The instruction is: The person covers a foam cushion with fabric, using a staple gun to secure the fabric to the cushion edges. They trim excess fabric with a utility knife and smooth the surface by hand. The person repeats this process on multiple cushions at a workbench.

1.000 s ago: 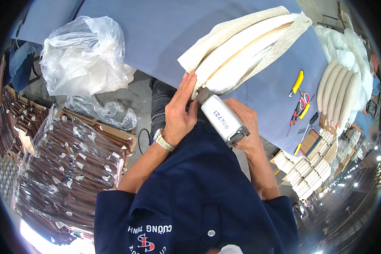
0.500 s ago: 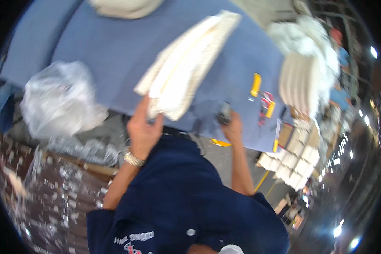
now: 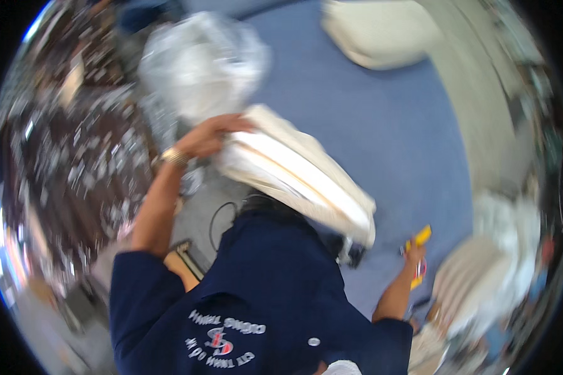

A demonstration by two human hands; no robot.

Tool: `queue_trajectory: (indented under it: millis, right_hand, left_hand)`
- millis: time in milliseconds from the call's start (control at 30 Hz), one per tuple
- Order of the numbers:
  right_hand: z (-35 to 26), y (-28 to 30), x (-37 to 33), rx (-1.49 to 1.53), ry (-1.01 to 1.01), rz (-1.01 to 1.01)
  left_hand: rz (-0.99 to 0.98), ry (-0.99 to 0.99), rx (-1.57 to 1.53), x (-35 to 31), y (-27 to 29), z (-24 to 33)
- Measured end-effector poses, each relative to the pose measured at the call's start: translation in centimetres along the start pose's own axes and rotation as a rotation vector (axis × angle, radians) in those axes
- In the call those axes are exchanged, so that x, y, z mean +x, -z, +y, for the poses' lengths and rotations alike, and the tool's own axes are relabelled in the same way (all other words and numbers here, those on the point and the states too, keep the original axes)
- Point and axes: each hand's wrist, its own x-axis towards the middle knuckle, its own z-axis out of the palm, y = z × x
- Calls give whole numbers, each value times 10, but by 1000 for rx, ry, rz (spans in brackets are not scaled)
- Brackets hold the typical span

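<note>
Your left hand (image 3: 211, 136) gripped the upper end of the cream fabric bundle (image 3: 297, 175), which slanted across the blue counter (image 3: 394, 131). Beyond the bundle's lower end, your right hand (image 3: 414, 253) touched a yellow tool (image 3: 420, 237); its grip was too blurred to tell.

bright, even light; heavy motion blur throughout; fisheye bending at rim; white glare at left edge.
</note>
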Motion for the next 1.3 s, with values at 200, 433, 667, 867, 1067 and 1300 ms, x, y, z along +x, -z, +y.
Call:
queue_trajectory:
  millis: [200,433,667,867,1067,1300]
  right_hand:
    - [-89,7,35,-154,78,-243]
    - [-384,-105,-104,584,649,-700]
    - [-451,-299,-322,684,743,-1526]
    - [-429,-315,-369,783,739,-1289]
    - [-415,-330,-363,538,868,-1225]
    - [-429,-338,-338,355,1099,-1139]
  left_hand:
    - [512,144,-226,-15,-45,-25]
    - [1020,53,-490,16,-93,-1]
    - [1393,178,-492,39,-120,45]
    - [1340,137,-233,60,-110,47]
    - [1370,179,-359,68,-103,41]
    - [1239,115,-222,59,-95,39]
